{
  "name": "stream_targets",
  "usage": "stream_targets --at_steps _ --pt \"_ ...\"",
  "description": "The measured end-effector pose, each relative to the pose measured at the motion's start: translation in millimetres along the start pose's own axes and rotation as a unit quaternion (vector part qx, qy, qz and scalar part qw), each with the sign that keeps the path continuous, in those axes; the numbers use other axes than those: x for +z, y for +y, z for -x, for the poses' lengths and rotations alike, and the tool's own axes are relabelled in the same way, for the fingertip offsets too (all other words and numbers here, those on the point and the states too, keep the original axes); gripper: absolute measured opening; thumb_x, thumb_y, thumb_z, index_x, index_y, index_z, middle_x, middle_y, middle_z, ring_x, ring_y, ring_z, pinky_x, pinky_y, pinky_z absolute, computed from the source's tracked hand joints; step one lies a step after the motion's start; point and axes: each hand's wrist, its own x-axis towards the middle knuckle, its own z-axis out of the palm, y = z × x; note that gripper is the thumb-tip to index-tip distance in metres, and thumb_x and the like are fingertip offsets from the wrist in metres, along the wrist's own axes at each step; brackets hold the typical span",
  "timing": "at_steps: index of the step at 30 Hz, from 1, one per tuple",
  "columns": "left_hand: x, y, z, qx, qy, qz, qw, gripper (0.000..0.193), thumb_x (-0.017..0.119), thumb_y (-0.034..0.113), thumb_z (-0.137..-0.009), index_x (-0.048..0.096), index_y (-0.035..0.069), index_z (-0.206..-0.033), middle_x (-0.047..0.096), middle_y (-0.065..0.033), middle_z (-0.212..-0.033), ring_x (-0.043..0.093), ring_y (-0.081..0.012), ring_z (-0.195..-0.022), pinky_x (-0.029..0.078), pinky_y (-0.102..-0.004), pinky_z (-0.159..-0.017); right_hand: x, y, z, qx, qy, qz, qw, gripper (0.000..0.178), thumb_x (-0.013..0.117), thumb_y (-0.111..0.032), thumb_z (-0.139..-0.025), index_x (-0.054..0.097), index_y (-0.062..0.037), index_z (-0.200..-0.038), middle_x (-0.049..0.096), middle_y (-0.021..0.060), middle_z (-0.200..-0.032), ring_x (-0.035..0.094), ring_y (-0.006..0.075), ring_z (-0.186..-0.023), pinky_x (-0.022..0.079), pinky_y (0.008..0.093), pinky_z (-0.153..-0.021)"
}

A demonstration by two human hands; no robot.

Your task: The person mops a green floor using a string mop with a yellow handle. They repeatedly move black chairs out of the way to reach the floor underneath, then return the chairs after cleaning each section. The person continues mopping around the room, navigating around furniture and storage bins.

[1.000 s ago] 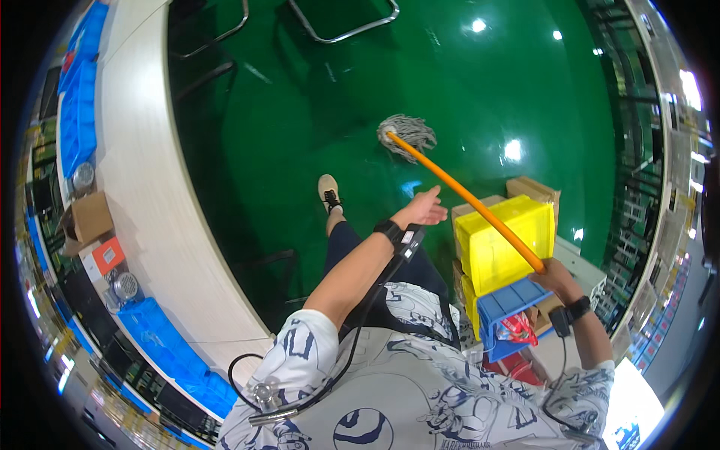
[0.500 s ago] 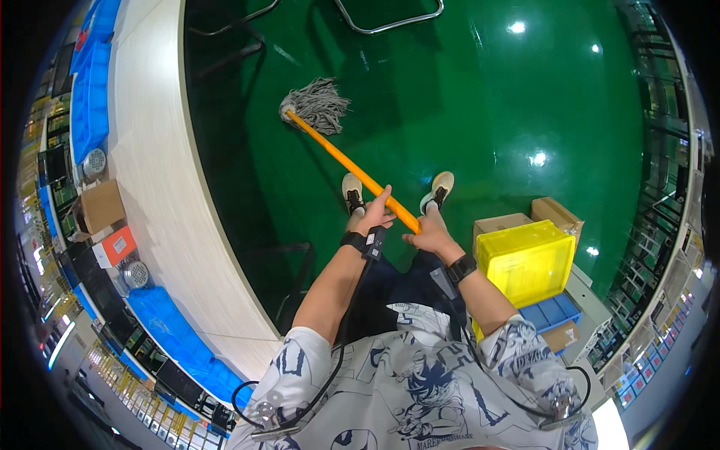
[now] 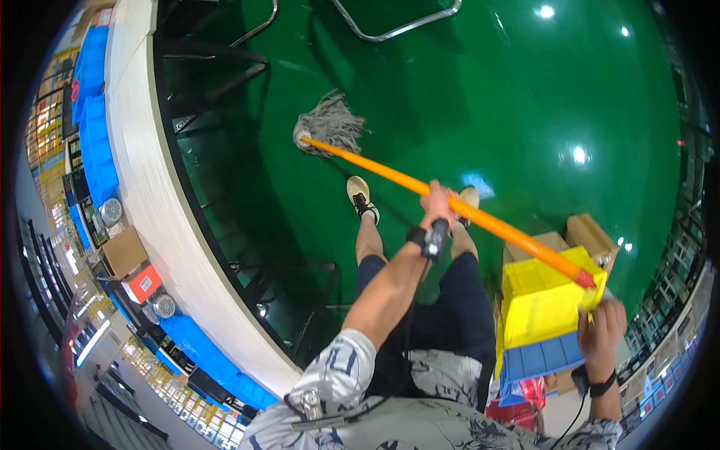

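A mop lies slantwise before me, its grey string head on the green floor and its orange handle rising toward the lower right. My left hand is wrapped round the handle about midway. The red tip of the handle sticks out over a yellow bin. Just below that tip is my right hand, off the handle, its fingers loosely bent, thumb apart, nothing seen in them.
On my right the yellow bin rests on a blue bin, beside cardboard boxes. A long pale table runs along my left, with blue bins on its far side. Metal chair legs stand ahead.
My right hand has let go of the mop handle and moved right and down. The left now grips it. The handle has swung rightward, its upper end now in sight.
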Motion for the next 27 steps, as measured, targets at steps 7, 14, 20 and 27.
stream_targets --at_steps 7,14,20,27 --pt "-33 43 -17 -0.03 0.121 -0.125 0.984 0.023 0.058 0.017 -0.088 0.046 0.002 -0.075 0.051 -0.0075 -0.059 0.054 -0.0204 -0.048 0.045 -0.0354 -0.044 90 -69 -69 0.106 -0.333 0.038 0.936 0.039 0.074 -0.039 -0.076 0.06 -0.0029 -0.076 0.06 0.0162 -0.058 0.06 0.0372 -0.056 0.047 0.0443 -0.051" --pt "-95 235 -130 0.253 0.188 -0.399 0.861 0.032 0.059 0.022 -0.09 0.053 -0.003 -0.071 0.058 -0.0176 -0.058 0.059 -0.0319 -0.049 0.047 -0.0421 -0.047 166 -236 -179 0.048 -0.299 -0.146 0.942 0.048 0.073 -0.043 -0.078 0.059 0.0022 -0.074 0.057 0.0236 -0.058 0.058 0.0447 -0.056 0.045 0.0489 -0.049" --pt "-190 469 -241 0.236 0.044 -0.24 0.941 0.023 0.063 0.019 -0.088 0.056 0.0 -0.076 0.056 -0.0089 -0.059 0.057 -0.0189 -0.045 0.047 -0.0322 -0.04 237 -418 -312 0.013 -0.413 -0.311 0.856 0.039 0.066 -0.033 -0.086 0.058 0.0053 -0.083 0.06 0.0266 -0.067 0.06 0.0447 -0.066 0.048 0.0485 -0.056" --pt "-146 438 -252 0.225 0.116 -0.1 0.962 0.022 0.06 0.021 -0.093 0.055 0.003 -0.08 0.051 -0.0029 -0.059 0.05 -0.0132 -0.045 0.045 -0.0279 -0.042 235 -351 -328 -0.022 -0.291 -0.346 0.892 0.036 0.066 -0.033 -0.085 0.055 0.0007 -0.088 0.062 0.0251 -0.067 0.063 0.0435 -0.065 0.052 0.0491 -0.059"
